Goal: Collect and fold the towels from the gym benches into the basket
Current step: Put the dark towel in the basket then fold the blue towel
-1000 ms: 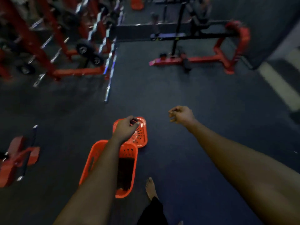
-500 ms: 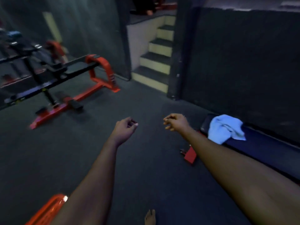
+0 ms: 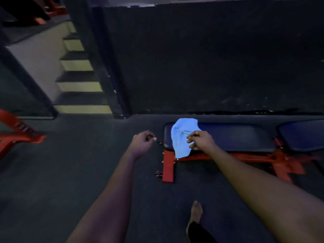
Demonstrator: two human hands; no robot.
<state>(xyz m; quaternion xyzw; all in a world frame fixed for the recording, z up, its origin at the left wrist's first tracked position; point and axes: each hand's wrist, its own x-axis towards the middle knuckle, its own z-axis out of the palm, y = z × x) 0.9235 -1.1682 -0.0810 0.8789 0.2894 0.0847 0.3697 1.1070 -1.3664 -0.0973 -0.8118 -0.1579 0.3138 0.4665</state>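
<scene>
A light blue towel (image 3: 181, 137) lies crumpled over the left end of a dark padded bench (image 3: 233, 137) with a red frame, one corner hanging over the near edge. My right hand (image 3: 200, 140) hovers in front of the towel's right edge, fingers bent and apart, holding nothing. To the left of the bench, over the floor, my left hand (image 3: 142, 142) is loosely curled and empty. The basket is out of view.
A second dark pad (image 3: 303, 134) continues the bench to the right. A dark wall runs behind it. Steps with yellow edges (image 3: 78, 86) rise at the left beside a dark post. A red machine frame (image 3: 15, 132) juts in at the far left. My bare foot (image 3: 196, 213) stands on dark flooring.
The view has swung right, from the orange baskets on the floor to the bench. The bench and towel have come closer and more central, and my right hand now overlaps the towel.
</scene>
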